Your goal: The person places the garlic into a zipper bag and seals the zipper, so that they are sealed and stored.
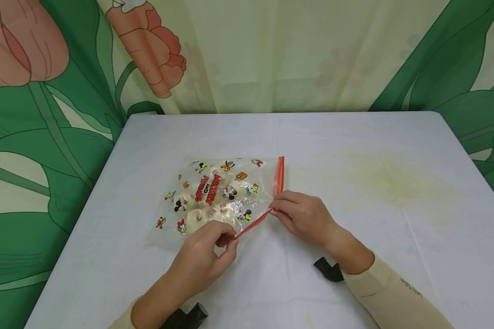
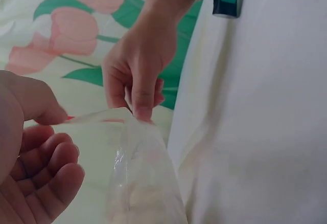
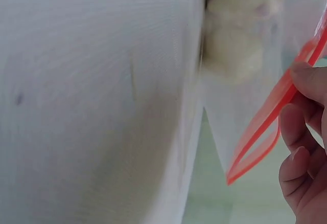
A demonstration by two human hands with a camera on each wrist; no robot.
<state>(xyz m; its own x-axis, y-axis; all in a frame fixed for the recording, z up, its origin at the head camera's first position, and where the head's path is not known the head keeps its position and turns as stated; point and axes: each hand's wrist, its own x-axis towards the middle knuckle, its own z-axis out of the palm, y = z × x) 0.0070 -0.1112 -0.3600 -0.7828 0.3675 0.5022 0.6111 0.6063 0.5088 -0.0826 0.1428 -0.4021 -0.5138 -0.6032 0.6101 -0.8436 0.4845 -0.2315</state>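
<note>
A clear zip bag (image 1: 214, 187) printed with cartoon figures and red lettering lies on the table, its red-edged mouth toward the right. Pale round pieces (image 3: 235, 50) with purplish spots are inside; their kind is unclear through the plastic. My left hand (image 1: 207, 260) pinches the near corner of the red edge between thumb and forefinger. Farther along that edge, my right hand (image 1: 302, 217) pinches it near the middle. In the right wrist view the red zip strip (image 3: 260, 124) bows apart, leaving a gap toward the far corner.
A white cloth covers the table (image 1: 354, 151), with a yellowish stain at the right. Black wrist devices sit under the left wrist (image 1: 195, 315) and right wrist (image 1: 328, 269). Behind the table hangs a floral curtain (image 1: 271, 59).
</note>
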